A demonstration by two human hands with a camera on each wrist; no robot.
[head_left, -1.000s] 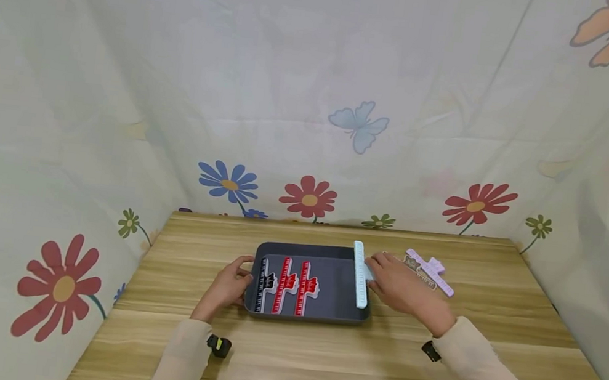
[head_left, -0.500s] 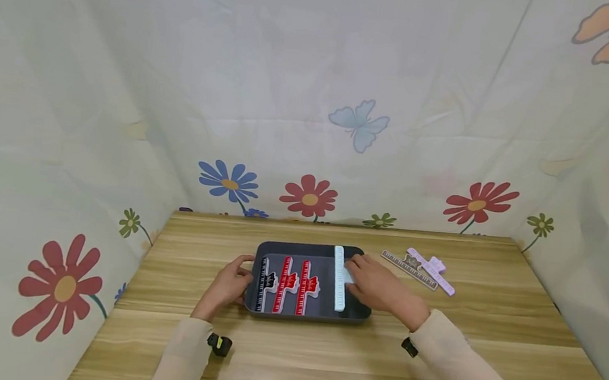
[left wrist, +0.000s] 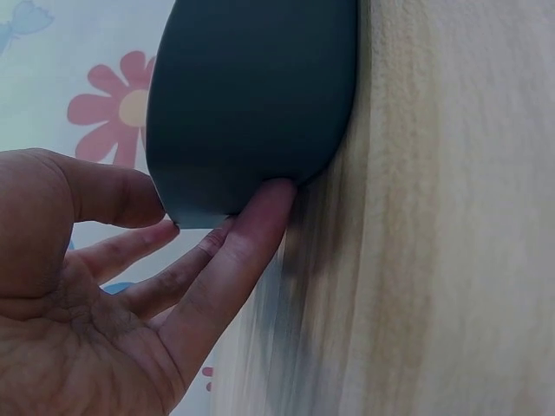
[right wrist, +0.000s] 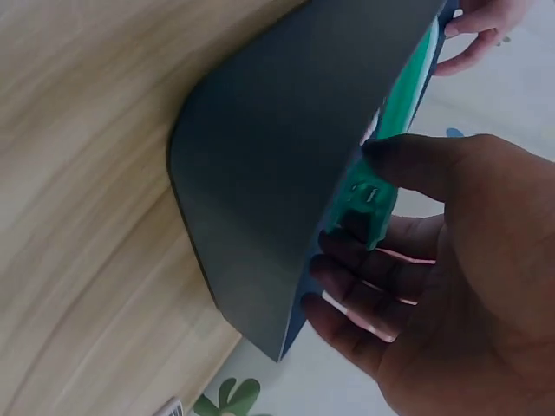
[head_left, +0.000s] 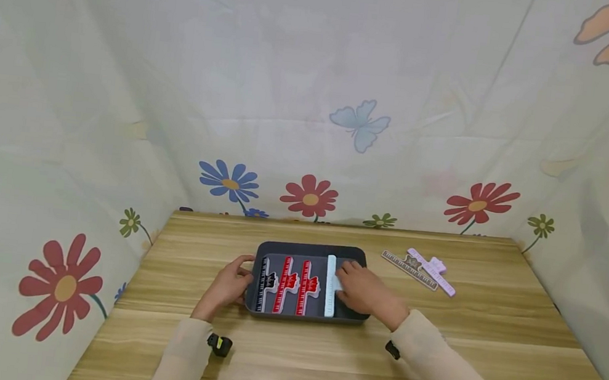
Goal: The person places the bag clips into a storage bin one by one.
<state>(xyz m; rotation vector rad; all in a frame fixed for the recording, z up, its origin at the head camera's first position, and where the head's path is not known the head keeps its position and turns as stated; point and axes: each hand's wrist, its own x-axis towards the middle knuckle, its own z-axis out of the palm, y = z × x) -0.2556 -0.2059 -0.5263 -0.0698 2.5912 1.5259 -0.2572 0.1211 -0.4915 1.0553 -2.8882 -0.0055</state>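
A dark grey rectangular tray (head_left: 291, 317) sits on the wooden table. At its left end, my left hand (head_left: 226, 285) holds the tray, thumb at the rim and fingertips against the outer wall in the left wrist view. My right hand (head_left: 365, 290) pinches a light blue clip (head_left: 330, 285) by its handle, inside the tray's right half; this clip looks green (right wrist: 401, 100) in the right wrist view. To its left in the tray lie a black piano-key clip (head_left: 262, 284) and two red ones, the left red clip (head_left: 282, 287) slightly slanted and the right red clip (head_left: 303, 289) nearly straight.
Right of the tray on the table, a brownish-grey piano-key clip (head_left: 404, 267) and a lilac clip (head_left: 442, 282) lie crossed. A flowered white curtain (head_left: 311, 122) hangs behind the table and along both sides.
My right hand has carried the light blue clip leftward from over the tray's right edge and lowered it into the tray, beside the red clips. The left hand has stayed put.
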